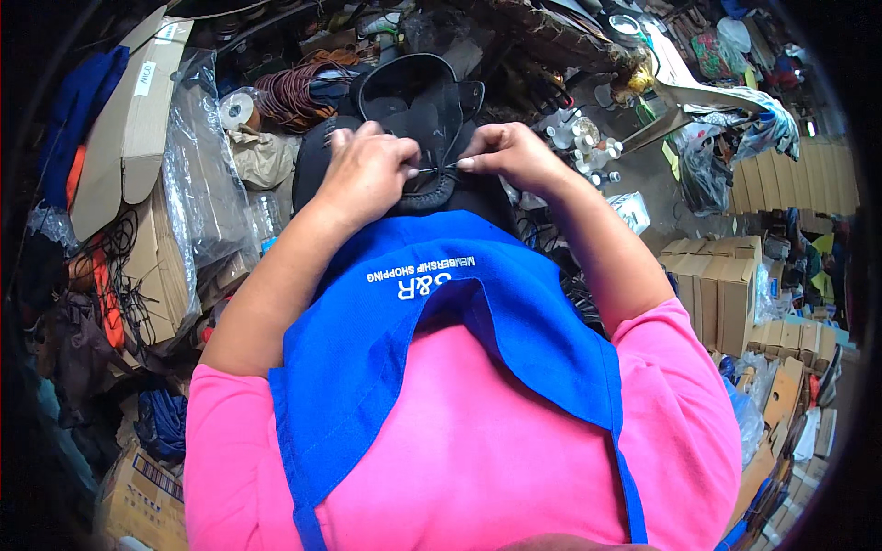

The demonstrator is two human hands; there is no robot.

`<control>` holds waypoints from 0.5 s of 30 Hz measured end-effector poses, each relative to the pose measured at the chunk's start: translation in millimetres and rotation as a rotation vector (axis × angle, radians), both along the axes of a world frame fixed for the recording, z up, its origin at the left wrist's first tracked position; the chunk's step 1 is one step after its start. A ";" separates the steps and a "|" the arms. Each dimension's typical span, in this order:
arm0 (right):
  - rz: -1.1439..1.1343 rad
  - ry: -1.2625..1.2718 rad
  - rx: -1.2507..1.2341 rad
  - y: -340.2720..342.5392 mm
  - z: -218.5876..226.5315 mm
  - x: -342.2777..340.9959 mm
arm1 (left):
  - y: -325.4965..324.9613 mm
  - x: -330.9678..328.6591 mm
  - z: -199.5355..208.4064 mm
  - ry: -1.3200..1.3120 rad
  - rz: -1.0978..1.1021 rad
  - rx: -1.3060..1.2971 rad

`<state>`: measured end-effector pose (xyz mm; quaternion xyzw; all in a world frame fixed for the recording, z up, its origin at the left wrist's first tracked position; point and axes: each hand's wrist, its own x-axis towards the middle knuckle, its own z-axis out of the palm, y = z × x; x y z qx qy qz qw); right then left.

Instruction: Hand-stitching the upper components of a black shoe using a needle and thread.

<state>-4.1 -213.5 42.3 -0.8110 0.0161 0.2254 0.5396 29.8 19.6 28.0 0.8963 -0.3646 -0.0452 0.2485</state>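
A black boot-like item [404,119] with a wide round opening lies in front of me on dark cloth over my lap. Its near end has a ridged, stitched-looking edge [428,198]. My left hand [369,170] is closed in a pinch at the left of this item, around a thin light needle-like piece [426,170]. From the right, my right hand [510,158] pinches close to the other end of that line, at the item's side. What lies between its fingertips is too small to make out. Both hands are over the near half of the item.
Cardboard sheets [124,138] and clear plastic wrap [197,165] stand at the left. A thread spool [238,111] and coiled brown cord [299,96] lie beyond my left hand. Small white-capped bottles [585,138] stand at the right, with stacked cardboard pieces [717,285] nearer.
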 end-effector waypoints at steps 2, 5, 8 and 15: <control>-0.034 0.092 0.010 -12.4 1.6 -2.9 | 6.6 -4.0 -2.3 0.057 0.022 -0.001; -0.032 0.042 0.153 -16.7 -16.3 -6.3 | 2.8 -4.4 -4.0 0.133 0.022 -0.005; 0.031 -0.095 0.052 -12.7 -21.9 -15.6 | -7.6 2.1 -6.2 0.276 -0.011 -0.156; -0.070 0.018 0.126 -21.7 5.9 -32.3 | -10.9 3.9 -21.9 0.249 -0.124 -0.204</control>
